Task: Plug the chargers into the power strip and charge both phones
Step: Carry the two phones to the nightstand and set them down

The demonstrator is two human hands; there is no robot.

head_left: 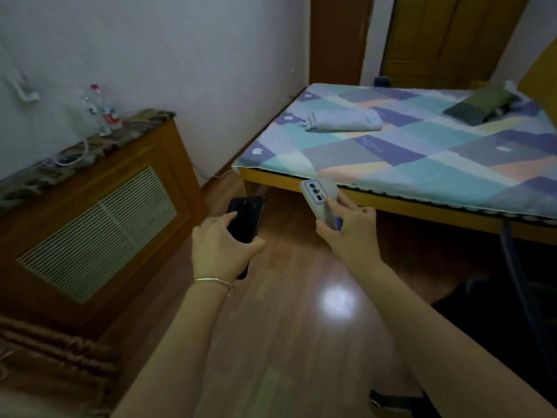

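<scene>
My left hand [221, 244] grips a black phone [245, 214], camera side up, over the wooden floor. My right hand [351, 229] holds a pale grey phone [320, 198] with a purple camera frame, just in front of the bed's near edge. Both phones are in the air, apart from each other. White cables [75, 156] lie coiled on the cloth-covered top of the wooden cabinet [99, 224] at the left; whether a power strip lies among them I cannot tell.
Plastic bottles [96, 108] stand on the cabinet by the wall. A bed [422, 164] with a patchwork sheet, a folded towel [343, 120] and a dark pillow [479, 107] fills the right. Glossy wooden floor [286, 312] lies between them. A brown door stands behind.
</scene>
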